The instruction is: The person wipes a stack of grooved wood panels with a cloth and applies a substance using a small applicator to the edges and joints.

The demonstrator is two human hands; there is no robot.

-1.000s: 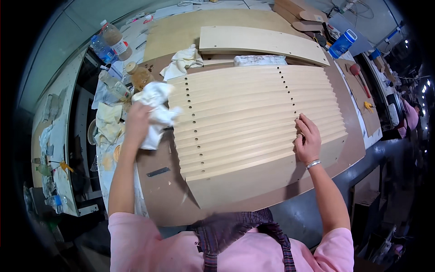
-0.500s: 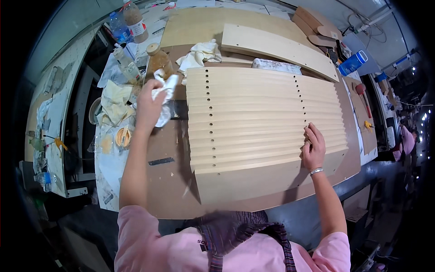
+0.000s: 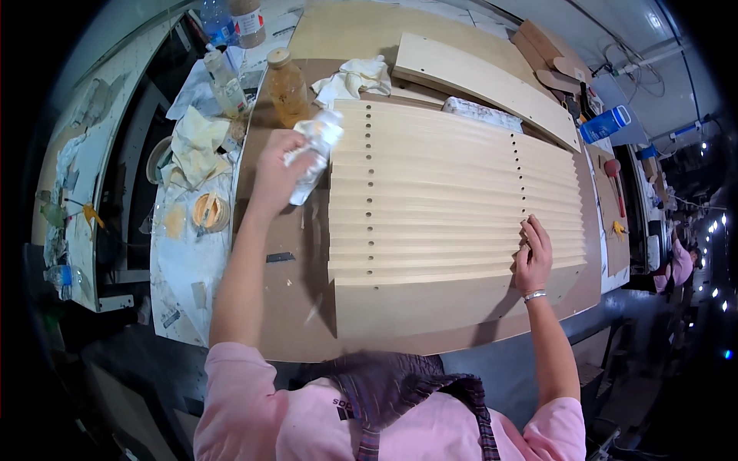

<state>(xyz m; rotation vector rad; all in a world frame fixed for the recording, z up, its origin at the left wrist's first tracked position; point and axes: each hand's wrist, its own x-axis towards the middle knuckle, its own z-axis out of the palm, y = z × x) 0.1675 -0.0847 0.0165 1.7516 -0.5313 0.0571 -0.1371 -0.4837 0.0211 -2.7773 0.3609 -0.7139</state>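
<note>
My left hand [image 3: 278, 170] is closed around a crumpled white cloth [image 3: 317, 142], by the far left edge of a row of pale wooden boards [image 3: 438, 196]. The boards lie close together, their long edges forming ridges, with a column of small dark holes near each end. On the right part of the boards rests my right hand [image 3: 534, 257], fingers stretched out and touching the wood beside the right hole column. I see nothing held in it. Just beyond the cloth stands a jar of amber liquid [image 3: 287, 96].
A brown sheet [image 3: 269, 307] lies under the boards. To the left are yellowish rags [image 3: 198, 146], an open tub of orange-tan paste [image 3: 209, 210] and a white bottle [image 3: 224, 86]. Behind lie another rag [image 3: 357, 77] and a long drilled panel [image 3: 484, 81]. A blue container [image 3: 605, 124] stands far right.
My left hand has moved right with the cloth, from beside the jar to the boards' left edge. My right hand stays on the boards. The whole view has shifted slightly.
</note>
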